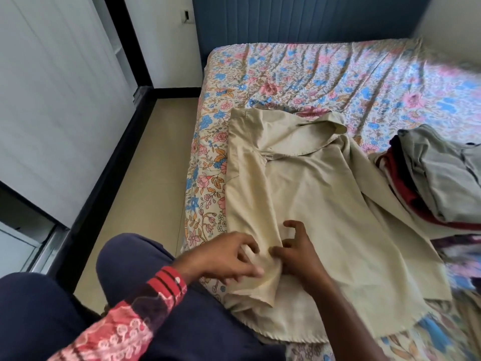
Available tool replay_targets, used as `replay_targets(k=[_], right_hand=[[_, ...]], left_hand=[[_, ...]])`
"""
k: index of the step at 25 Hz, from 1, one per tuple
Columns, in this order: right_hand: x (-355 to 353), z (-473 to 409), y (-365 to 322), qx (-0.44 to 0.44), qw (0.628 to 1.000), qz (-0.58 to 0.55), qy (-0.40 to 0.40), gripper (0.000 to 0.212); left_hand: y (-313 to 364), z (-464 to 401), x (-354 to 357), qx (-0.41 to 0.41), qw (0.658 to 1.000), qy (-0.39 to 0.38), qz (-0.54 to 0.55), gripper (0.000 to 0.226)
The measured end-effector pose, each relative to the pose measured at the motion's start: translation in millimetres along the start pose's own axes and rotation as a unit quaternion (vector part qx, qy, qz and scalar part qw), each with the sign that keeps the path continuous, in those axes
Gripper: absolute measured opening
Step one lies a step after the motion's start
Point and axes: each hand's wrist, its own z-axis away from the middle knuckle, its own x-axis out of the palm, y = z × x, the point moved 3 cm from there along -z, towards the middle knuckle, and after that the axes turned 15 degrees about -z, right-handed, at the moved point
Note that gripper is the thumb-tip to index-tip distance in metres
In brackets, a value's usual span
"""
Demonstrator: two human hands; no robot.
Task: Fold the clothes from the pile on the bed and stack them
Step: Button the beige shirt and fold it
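Observation:
A beige shirt (pixel 325 194) lies spread on the flower-print bed (pixel 312 74), collar towards the headboard. One sleeve is folded in along the shirt's left side. My left hand (pixel 229 256) pinches a ridge of that sleeve's cloth near the cuff. Just right of it, my right hand (pixel 296 251) presses on the same ridge with curled fingers. A pile of clothes (pixel 437 178), grey on top with red and dark pieces under it, sits at the bed's right side, touching the shirt's edge.
The bed's left edge (pixel 192 178) drops to a tan floor (pixel 145 178). White wardrobe doors (pixel 52 100) with a black base line the left. A blue headboard (pixel 299 19) stands behind the bed. My knees in dark trousers (pixel 130 269) are at the bed's near corner.

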Motion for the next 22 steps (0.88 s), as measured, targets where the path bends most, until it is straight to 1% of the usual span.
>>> replay_targets(k=[2, 4, 5, 6, 8, 10, 12, 13, 15, 16, 18, 19, 21, 22], right_hand=[[-1.8, 5.9, -1.7, -0.004, 0.997, 0.062, -0.052, 0.07], [-5.2, 8.3, -8.5, 0.011, 0.982, 0.16, -0.099, 0.072], [-8.9, 8.0, -12.0, 0.023, 0.969, 0.217, -0.119, 0.072], [-13.8, 6.1, -14.6, 0.036, 0.954, 0.263, -0.139, 0.071], [-26.9, -3.5, -26.5, 0.054, 0.939, 0.302, -0.153, 0.061], [-43.5, -26.9, -47.7, 0.039, 0.946, 0.299, -0.116, 0.046], [-65.3, -66.8, -78.9, -0.037, 0.952, 0.302, -0.03, 0.03], [-76.6, -89.0, -97.8, -0.086, 0.946, 0.311, 0.021, 0.021], [-96.2, -134.2, -136.8, -0.178, 0.911, 0.352, 0.117, 0.006], [-103.5, -156.6, -154.3, -0.207, 0.89, 0.375, 0.155, 0.013], [-111.3, -198.9, -181.5, -0.231, 0.863, 0.411, 0.183, 0.026], [-112.0, -217.8, -192.8, -0.239, 0.851, 0.429, 0.184, 0.029], [-110.0, -251.5, -216.2, -0.266, 0.813, 0.486, 0.18, 0.033], [-106.5, -266.6, -226.9, -0.283, 0.788, 0.518, 0.172, 0.033]], left_hand=[[-12.3, -19.6, -18.9, -0.01, 0.994, 0.086, -0.07, 0.046], [-20.7, -46.4, -44.4, -0.001, 0.977, 0.176, -0.124, 0.046], [-24.2, -61.4, -57.9, 0.005, 0.966, 0.214, -0.145, 0.049], [-27.1, -77.1, -70.7, 0.012, 0.955, 0.243, -0.167, 0.053], [-32.5, -108.6, -93.6, 0.02, 0.943, 0.258, -0.208, 0.065], [-37.9, -140.3, -115.7, 0.021, 0.936, 0.239, -0.256, 0.079], [-38.1, -171.1, -143.3, 0.021, 0.929, 0.227, -0.29, 0.09], [-36.8, -186.0, -158.2, 0.022, 0.926, 0.226, -0.302, 0.094], [-33.0, -215.2, -184.7, 0.022, 0.92, 0.217, -0.324, 0.101], [-32.5, -230.2, -194.3, 0.021, 0.919, 0.204, -0.336, 0.105], [-28.7, -252.8, -210.2, 0.024, 0.921, 0.181, -0.344, 0.11], [-26.0, -262.5, -219.6, 0.036, 0.926, 0.181, -0.328, 0.107], [-19.5, -283.0, -243.5, 0.063, 0.936, 0.201, -0.282, 0.096], [-19.7, -292.6, -253.0, 0.064, 0.936, 0.2, -0.283, 0.101]])
